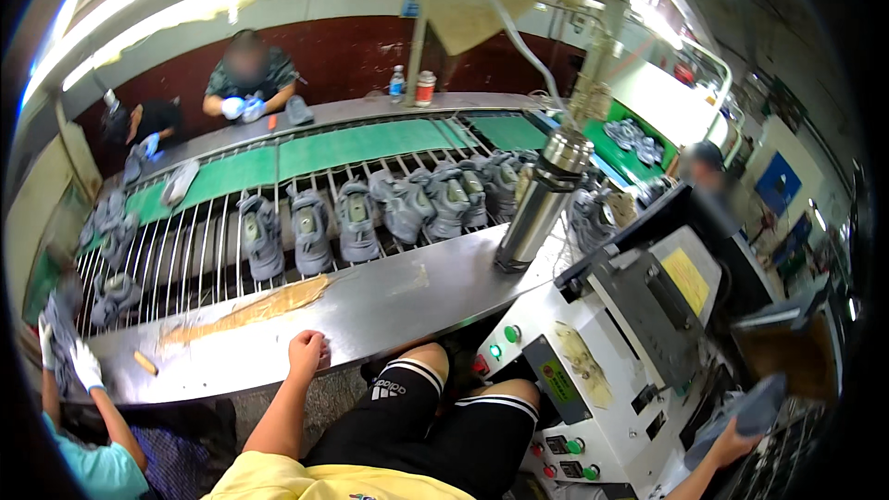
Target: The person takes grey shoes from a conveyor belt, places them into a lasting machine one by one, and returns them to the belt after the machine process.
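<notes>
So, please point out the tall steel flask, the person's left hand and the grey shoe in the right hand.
tall steel flask (537,208): head view, middle of its body.
left hand (307,352): head view, back of the fist.
grey shoe (755,407): head view, its upper side.

This is a shoe factory floor, at an assembly line. A long conveyor (278,213) of metal rods and green belt sections runs through the middle, carrying a row of grey sneakers (355,219). A steel table (398,301) edges the near side of the conveyor, with a steel flask (542,199) standing on it. Just right of the conveyor stands a white press machine (602,361) with green and red buttons. Across the conveyor, gloved workers (248,83) handle shoes along the far wall.
</notes>
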`<state>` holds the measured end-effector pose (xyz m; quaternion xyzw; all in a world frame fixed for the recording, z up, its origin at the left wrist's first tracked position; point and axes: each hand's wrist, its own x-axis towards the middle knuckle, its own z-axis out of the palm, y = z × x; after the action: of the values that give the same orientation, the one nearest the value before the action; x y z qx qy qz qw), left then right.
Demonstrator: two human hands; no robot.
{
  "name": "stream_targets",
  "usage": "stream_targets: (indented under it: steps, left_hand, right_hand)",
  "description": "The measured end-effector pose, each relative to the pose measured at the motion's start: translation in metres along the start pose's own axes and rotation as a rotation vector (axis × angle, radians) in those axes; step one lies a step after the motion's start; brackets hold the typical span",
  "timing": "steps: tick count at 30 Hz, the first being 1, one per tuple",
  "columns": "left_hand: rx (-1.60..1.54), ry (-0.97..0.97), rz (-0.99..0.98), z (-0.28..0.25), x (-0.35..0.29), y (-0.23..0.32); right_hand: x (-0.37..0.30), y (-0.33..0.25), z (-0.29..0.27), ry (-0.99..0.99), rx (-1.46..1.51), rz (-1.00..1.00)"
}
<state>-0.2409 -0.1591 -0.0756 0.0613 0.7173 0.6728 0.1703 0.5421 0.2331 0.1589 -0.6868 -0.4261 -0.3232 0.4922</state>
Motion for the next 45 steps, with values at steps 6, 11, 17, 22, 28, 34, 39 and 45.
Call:
stream_targets:
  steps: [6, 11, 17, 22, 28, 34, 39, 45]
  left_hand:
    - [0.121, -0.163, 0.021, -0.004, -0.021, -0.021]
    - [0.035, -0.871, 0.119, 0.063, -0.120, 0.064]
    - [-0.383, -1.282, 0.422, 0.095, -0.187, 0.140]
    - [-0.936, -0.995, -0.218, -0.006, -0.110, 0.135]
    - [-1.029, -0.292, 0.013, -0.167, -0.093, 0.103]
    - [-0.100, 0.480, 0.094, -0.275, -0.102, 0.035]
    - [0.202, 0.425, 0.287, -0.245, -0.050, 0.031]
    - [0.243, 0.624, 0.370, -0.217, 0.062, 0.025]
  right_hand:
    - [-0.078, 0.001, -0.077, 0.047, 0.446, 0.490]
    - [-0.136, -0.038, -0.118, -0.037, 0.846, 0.511]
    - [-0.285, -0.259, -0.178, -0.949, 1.779, 0.632]
    - [-0.310, -0.403, -0.244, -1.730, 1.890, -0.225]
    - [-0.286, -0.482, -0.239, -1.375, 1.379, -1.122]
    - [-0.285, -0.464, -0.121, -1.258, 0.970, -1.068]
    - [-0.286, -0.465, -0.043, -1.159, 0.924, -1.173]
    - [-0.304, -0.469, -0.001, -1.272, 0.837, -1.219]
